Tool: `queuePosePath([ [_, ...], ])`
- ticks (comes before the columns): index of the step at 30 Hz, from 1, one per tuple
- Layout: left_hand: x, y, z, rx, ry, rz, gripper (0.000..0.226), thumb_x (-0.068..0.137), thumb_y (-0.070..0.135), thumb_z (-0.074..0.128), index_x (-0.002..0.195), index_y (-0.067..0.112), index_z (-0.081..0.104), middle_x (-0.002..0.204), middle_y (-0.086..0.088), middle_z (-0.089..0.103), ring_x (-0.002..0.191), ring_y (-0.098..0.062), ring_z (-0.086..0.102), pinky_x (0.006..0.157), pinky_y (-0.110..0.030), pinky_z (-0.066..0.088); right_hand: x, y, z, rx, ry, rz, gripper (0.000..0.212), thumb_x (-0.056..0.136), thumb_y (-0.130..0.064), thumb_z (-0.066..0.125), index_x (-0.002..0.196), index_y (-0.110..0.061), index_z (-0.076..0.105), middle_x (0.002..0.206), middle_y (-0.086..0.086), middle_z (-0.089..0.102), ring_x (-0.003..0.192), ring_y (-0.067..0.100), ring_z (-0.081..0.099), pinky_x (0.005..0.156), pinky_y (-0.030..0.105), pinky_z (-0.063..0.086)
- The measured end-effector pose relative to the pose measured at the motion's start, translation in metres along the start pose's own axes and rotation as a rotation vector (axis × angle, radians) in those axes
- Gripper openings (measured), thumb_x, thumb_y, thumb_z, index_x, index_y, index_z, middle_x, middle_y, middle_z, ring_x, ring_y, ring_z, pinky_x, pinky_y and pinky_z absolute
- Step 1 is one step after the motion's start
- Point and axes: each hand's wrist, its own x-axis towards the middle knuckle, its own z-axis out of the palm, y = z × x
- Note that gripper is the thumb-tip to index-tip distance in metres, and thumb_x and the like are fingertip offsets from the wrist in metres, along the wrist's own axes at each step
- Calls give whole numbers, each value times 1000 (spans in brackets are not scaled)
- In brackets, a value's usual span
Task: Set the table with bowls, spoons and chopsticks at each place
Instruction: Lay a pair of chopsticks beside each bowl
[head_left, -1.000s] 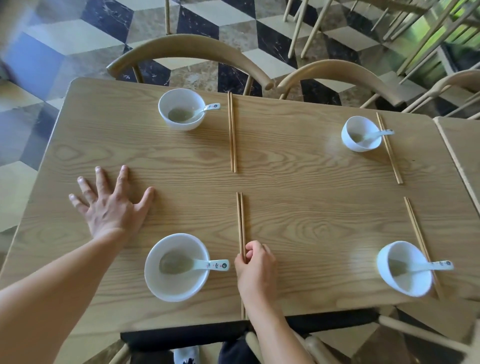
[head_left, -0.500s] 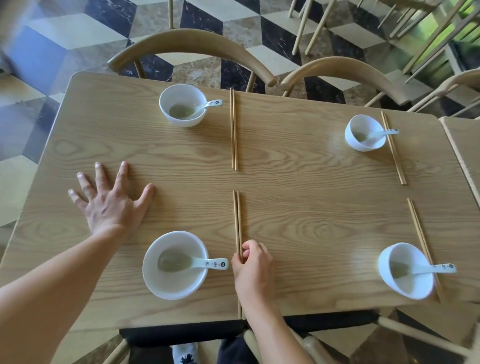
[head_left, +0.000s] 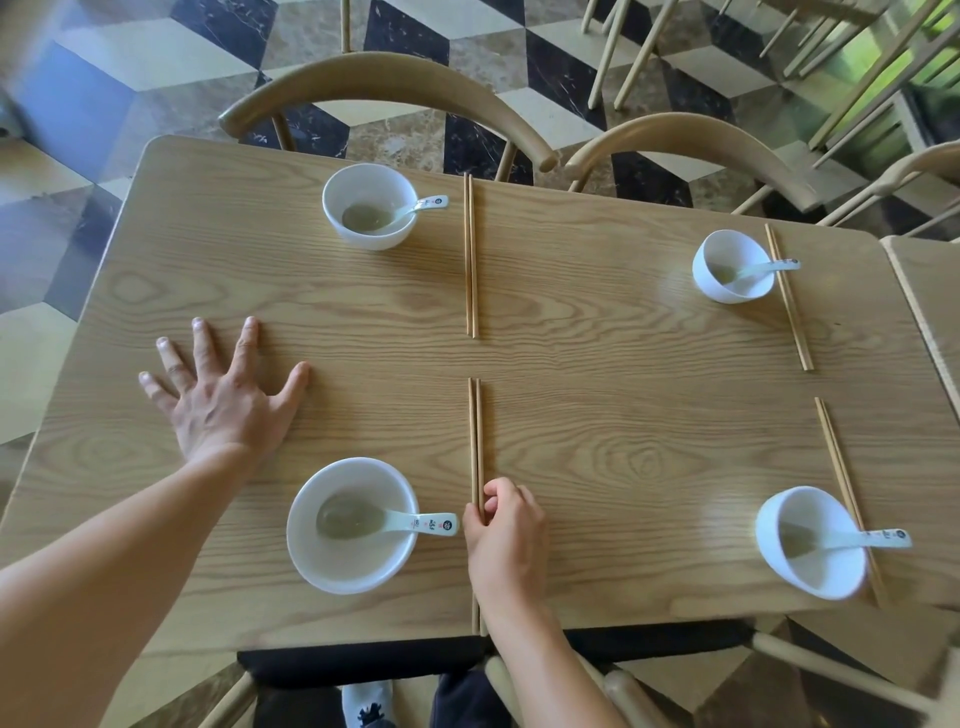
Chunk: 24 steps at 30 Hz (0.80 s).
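The wooden desk (head_left: 597, 415) carries four places, and each shows a white bowl with a spoon in it and a pair of chopsticks beside it, so the setting looks all but finished. Only the near-left place seems in hand: beside its bowl (head_left: 353, 561) and spoon (head_left: 415, 522), the right hand (head_left: 506, 540) pinches the chopsticks (head_left: 476, 441), whose near ends overhang the desk edge. The left hand (head_left: 223, 397) lies flat and spread, holding nothing.
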Motion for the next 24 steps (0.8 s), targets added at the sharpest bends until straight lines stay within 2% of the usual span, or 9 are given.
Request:
queuePosePath([
  [12, -1, 2, -4, -7, -13, 3, 91, 76, 92, 24, 154, 45, 21, 168, -6, 8, 153, -36, -4, 119, -58, -8, 2, 2, 3, 6, -21, -2, 7, 86, -19, 67, 89, -15, 63, 84, -7, 50, 76, 12, 45, 68, 19, 31],
  [17, -2, 2, -4, -6, -12, 0, 91, 76, 92, 25, 154, 45, 21, 168, -6, 9, 153, -36, -3, 119, -59, -7, 3, 3, 4, 17, -6, 21, 12, 84, -26, 69, 82, -17, 61, 78, -8, 49, 72, 12, 45, 64, 19, 28],
  [22, -1, 1, -2, -12, -11, -4, 93, 75, 93, 24, 154, 45, 21, 168, -5, 9, 153, -36, -4, 119, -58, -7, 16, 9, -6, 83, -15, 43, 11, 85, -30, 66, 82, -19, 64, 76, -5, 61, 74, 15, 54, 70, 29, 43],
  [24, 0, 0, -1, -16, -7, -7, 93, 75, 93, 25, 154, 45, 21, 168, -6, 10, 153, -36, -4, 119, -58, -7, 32, 9, -14, 73, -18, 60, 11, 86, -28, 64, 82, -18, 67, 76, -3, 67, 75, 17, 61, 69, 29, 46],
])
